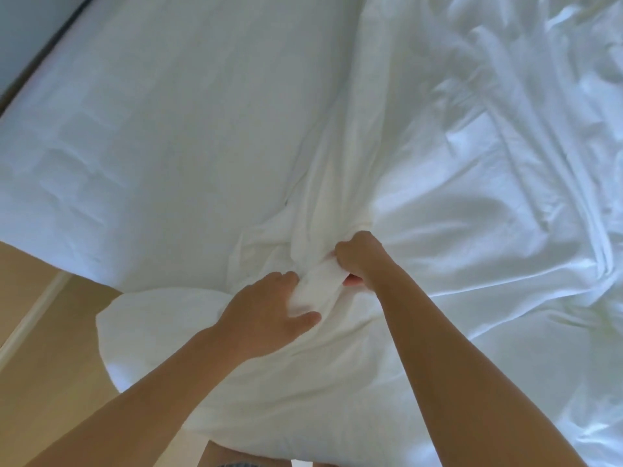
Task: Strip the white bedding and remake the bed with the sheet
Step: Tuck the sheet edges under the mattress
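Note:
A white sheet (472, 197) lies rumpled over the right half of the bed, gathered into a bunch (320, 284) near the front edge. My left hand (266, 315) grips the near end of that bunch, thumb and fingers round the cloth. Just beyond it, my right hand (360, 257) is fisted on the same bunch. The smooth white mattress cover (185, 112) is bare on the left half. More white bedding (161, 332) bulges over the bed's front edge below my left hand.
Light wooden floor (40, 332) shows at the lower left beside the bed. A dark strip of bed frame or wall edge (40, 59) runs along the upper left. My knees (236, 460) are just visible at the bottom.

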Demonstrator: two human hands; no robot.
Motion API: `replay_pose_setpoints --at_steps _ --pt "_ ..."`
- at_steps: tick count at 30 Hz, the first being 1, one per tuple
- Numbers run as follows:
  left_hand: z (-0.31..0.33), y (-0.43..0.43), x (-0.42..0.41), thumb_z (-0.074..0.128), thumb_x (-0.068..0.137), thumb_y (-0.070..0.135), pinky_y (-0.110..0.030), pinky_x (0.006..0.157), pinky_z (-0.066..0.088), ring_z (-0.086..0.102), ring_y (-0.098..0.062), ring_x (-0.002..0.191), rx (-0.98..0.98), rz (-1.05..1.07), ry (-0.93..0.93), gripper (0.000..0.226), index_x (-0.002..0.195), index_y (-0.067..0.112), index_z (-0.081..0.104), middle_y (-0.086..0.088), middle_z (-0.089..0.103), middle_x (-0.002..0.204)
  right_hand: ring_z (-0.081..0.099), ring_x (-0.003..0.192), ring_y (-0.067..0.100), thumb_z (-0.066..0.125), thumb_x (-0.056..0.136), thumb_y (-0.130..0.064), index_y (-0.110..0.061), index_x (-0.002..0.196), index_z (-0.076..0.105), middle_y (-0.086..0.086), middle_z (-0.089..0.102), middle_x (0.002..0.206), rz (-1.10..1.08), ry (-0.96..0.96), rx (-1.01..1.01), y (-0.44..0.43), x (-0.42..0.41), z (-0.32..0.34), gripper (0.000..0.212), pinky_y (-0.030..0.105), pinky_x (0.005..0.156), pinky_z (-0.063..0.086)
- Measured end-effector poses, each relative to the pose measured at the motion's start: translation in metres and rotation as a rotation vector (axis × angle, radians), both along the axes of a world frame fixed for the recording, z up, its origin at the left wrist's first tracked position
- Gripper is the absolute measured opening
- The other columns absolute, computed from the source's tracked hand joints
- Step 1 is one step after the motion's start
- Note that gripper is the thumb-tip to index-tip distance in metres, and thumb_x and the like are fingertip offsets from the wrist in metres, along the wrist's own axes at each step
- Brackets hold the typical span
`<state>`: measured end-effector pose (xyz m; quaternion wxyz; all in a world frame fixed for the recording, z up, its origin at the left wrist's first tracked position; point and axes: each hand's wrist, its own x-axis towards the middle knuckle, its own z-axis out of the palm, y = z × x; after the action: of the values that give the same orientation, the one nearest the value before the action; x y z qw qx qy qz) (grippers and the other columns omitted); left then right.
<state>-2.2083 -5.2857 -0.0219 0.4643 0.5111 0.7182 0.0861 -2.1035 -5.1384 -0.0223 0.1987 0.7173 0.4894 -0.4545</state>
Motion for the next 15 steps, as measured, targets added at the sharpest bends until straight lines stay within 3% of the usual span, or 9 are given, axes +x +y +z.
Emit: replay_pose_setpoints --at_steps 2,4,6,9,11,13,15 --pt "-0.014 -0.002 -0.014 0.052 0.073 0.072 -0.027 0.075 0.037 0.051 -0.013 0.099 -0.152 0.016 0.022 0.065 0.120 0.028 0.041 0.010 0.047 0.111 0.063 0.061 0.030 0.042 0.084 -0.006 -0.008 0.073 0.049 0.009 0.056 0.071 -0.020 0.011 0.007 -0.003 0.002 -0.007 0.013 0.040 0.072 0.059" --pt "-0.025 -0.004 -0.031 0.051 0.070 0.078 -0.034 0.086 0.038 0.051 -0.020 0.110 -0.270 -0.109 0.160 0.076 0.123 0.025 0.042 0.005 0.051 0.116 0.062 0.059 0.030 0.040 0.084 -0.006 -0.008 0.072 0.047 0.008 0.055 0.066 -0.030 0.049 0.052 -0.007 0.005 -0.013 0.014 0.037 0.067 0.056" --pt "-0.025 -0.005 -0.039 0.055 0.072 0.075 -0.031 0.084 0.040 0.057 -0.019 0.101 -0.332 -0.156 0.126 0.065 0.113 0.025 0.050 0.006 0.058 0.101 0.055 0.053 0.025 0.038 0.086 -0.011 -0.008 0.071 0.046 0.006 0.053 0.061 -0.073 0.105 0.123 -0.013 0.008 -0.015 0.017 0.034 0.058 0.048" --pt "-0.002 -0.006 -0.047 0.064 0.079 0.054 -0.014 0.061 0.041 0.057 -0.008 0.075 -0.269 -0.056 -0.086 0.034 0.102 0.030 0.063 0.013 0.059 0.082 0.036 0.047 0.015 0.038 0.087 -0.013 -0.012 0.057 0.037 -0.003 0.040 0.049 -0.172 0.229 0.240 -0.017 0.010 -0.002 0.031 0.028 0.050 0.029" --pt "0.022 -0.010 -0.072 0.070 0.075 0.047 -0.012 0.051 0.043 0.060 -0.002 0.062 -0.222 0.071 -0.163 0.016 0.081 0.033 0.068 0.013 0.065 0.072 0.028 0.042 0.010 0.041 0.086 -0.015 -0.021 0.049 0.032 -0.011 0.031 0.041 -0.246 0.394 0.327 -0.017 -0.006 0.025 0.039 0.026 0.047 0.024" --pt "0.057 -0.022 -0.122 0.078 0.058 0.054 -0.019 0.049 0.047 0.063 -0.001 0.056 -0.140 0.298 -0.179 0.017 0.070 0.048 0.068 0.020 0.068 0.063 0.028 0.036 0.006 0.045 0.081 -0.025 -0.022 0.047 0.032 -0.009 0.032 0.034 -0.230 0.600 0.440 -0.014 -0.055 0.059 0.037 0.026 0.045 0.025" --pt "0.090 -0.042 -0.174 0.079 0.026 0.074 -0.025 0.055 0.049 0.066 -0.006 0.055 -0.028 0.550 -0.205 0.045 0.066 0.065 0.061 0.027 0.065 0.060 0.036 0.038 0.005 0.043 0.078 -0.030 -0.019 0.047 0.036 -0.012 0.041 0.036 -0.072 0.743 0.534 -0.014 -0.125 0.091 0.033 0.023 0.046 0.029"
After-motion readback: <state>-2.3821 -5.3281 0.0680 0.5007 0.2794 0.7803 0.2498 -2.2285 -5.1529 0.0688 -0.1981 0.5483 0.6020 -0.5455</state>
